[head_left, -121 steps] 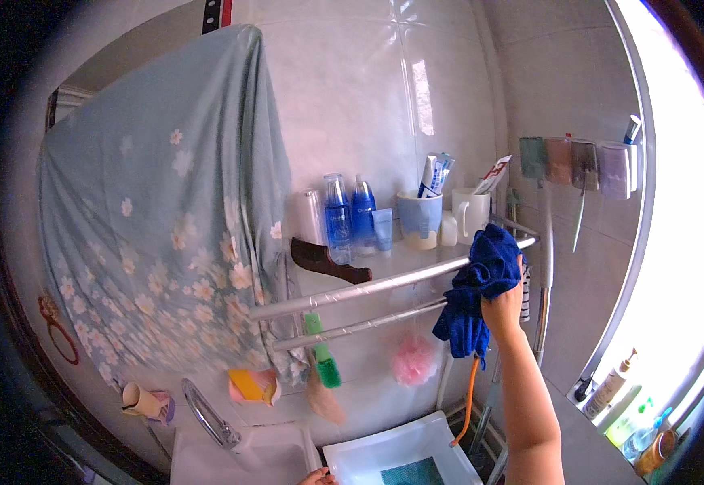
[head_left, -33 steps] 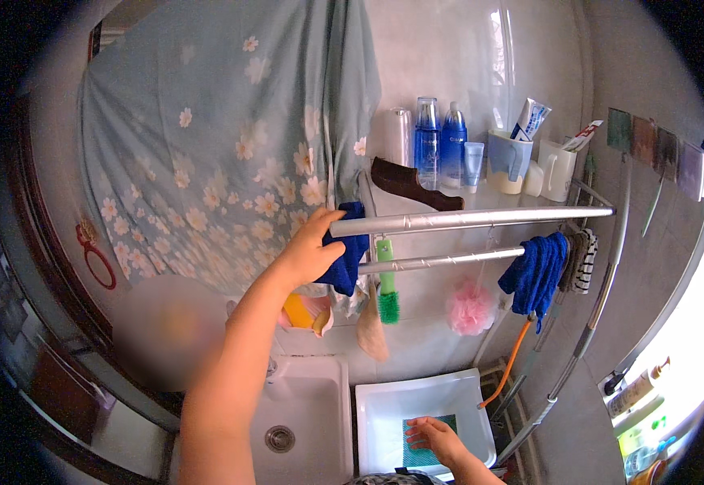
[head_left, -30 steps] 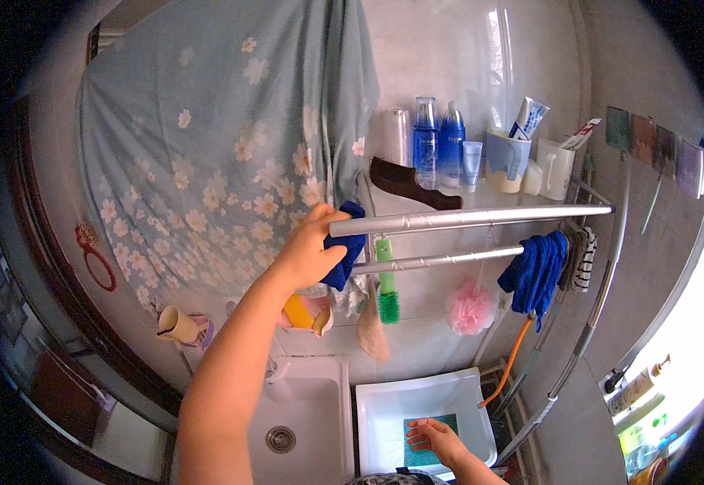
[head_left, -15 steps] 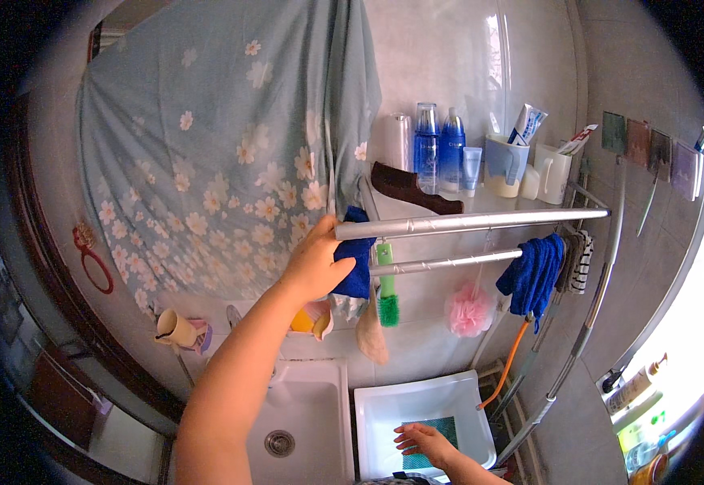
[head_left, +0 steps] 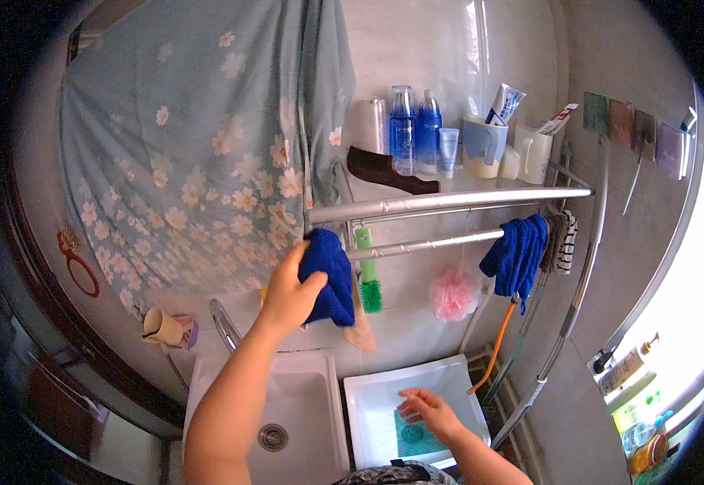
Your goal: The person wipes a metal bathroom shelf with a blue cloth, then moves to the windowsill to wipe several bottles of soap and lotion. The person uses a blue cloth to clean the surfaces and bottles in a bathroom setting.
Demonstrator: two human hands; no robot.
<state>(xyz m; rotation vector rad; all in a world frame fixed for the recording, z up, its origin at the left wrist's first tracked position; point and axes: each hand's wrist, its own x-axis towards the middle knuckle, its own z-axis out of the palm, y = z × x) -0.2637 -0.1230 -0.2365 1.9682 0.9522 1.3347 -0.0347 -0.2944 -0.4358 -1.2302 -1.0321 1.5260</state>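
Well, cloth [head_left: 332,281] in left hand [head_left: 289,293]

Most fingers of the bare left hand [head_left: 291,291] are hidden by the dark blue cloth [head_left: 328,283], which also covers the upper part of a beige hanging pad [head_left: 359,334]; the lower edge cuts both forearms [head_left: 227,404]; the top edge crops the grey-blue floral fabric curtain [head_left: 198,145]; glare swallows the bright white window [head_left: 679,275].
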